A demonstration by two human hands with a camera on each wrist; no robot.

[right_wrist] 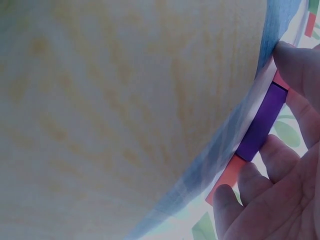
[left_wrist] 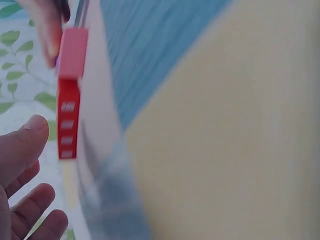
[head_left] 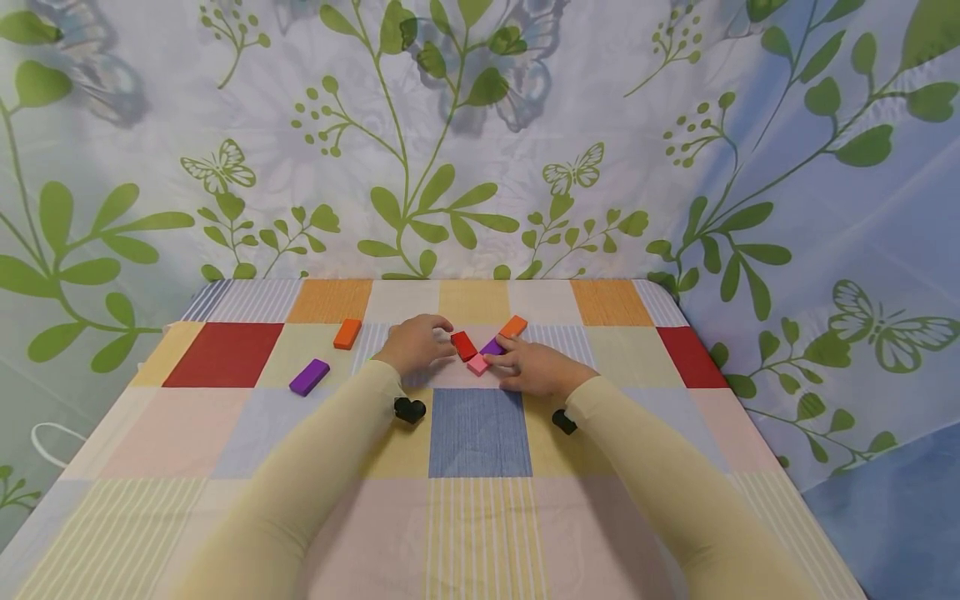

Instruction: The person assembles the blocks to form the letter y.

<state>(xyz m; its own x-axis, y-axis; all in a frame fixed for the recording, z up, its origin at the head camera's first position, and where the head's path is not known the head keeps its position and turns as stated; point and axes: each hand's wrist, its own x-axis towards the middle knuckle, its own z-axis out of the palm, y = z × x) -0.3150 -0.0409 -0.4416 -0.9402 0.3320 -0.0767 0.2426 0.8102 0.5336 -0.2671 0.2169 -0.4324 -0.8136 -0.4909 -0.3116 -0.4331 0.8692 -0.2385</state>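
While right hand touches purple block, left hand: fingers apart.

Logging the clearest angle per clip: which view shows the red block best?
Left wrist: the red block is large, its marked side showing. The head view shows it small, from above; the right wrist view, only a red patch at the edge, possibly it.
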